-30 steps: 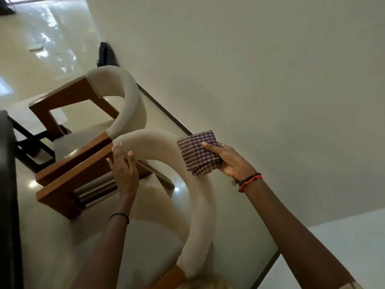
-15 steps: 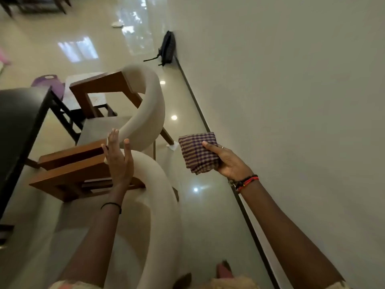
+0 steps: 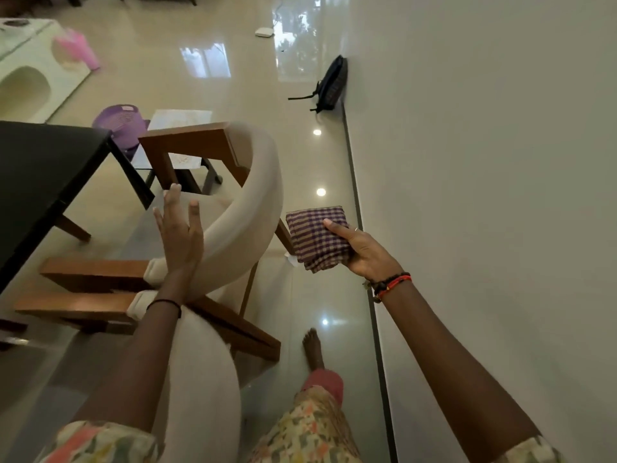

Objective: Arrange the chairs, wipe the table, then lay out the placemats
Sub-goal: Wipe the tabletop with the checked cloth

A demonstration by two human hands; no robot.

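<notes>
From the head camera I see two chairs side by side, between the dark table [image 3: 43, 168] on the left and the pale wall [image 3: 484, 195] on the right. The far chair [image 3: 257, 195] has a curved cream backrest that bows toward the wall, and its brown wooden arms run leftward, pointing at the table. The near chair [image 3: 203, 379] sits the same way, with one wooden arm reaching left. Its backrest is partly behind my view of the left forearm and cut off at the bottom edge, so I cannot make out its seat. The left hand [image 3: 180, 228] is raised with fingers straight and slightly spread, palm turned to the far chair's backrest. I cannot tell whether it touches the padding or hovers just in front of it. The right hand [image 3: 364, 252] holds a folded purple checked cloth [image 3: 314, 238] in the air beside the far chair, close to the wall. The thumb lies across the top, and the other fingers are hidden beneath the fabric. The cloth's long axis runs away from me, roughly along the wall's dark baseboard. The table is cut off at the left edge, showing only one corner and some legs. A bare foot [image 3: 312, 349] stands on the glossy floor [image 3: 207, 95], a purple basket [image 3: 120, 121] sits past the table corner, and a dark bag [image 3: 330, 83] leans on the wall.
</notes>
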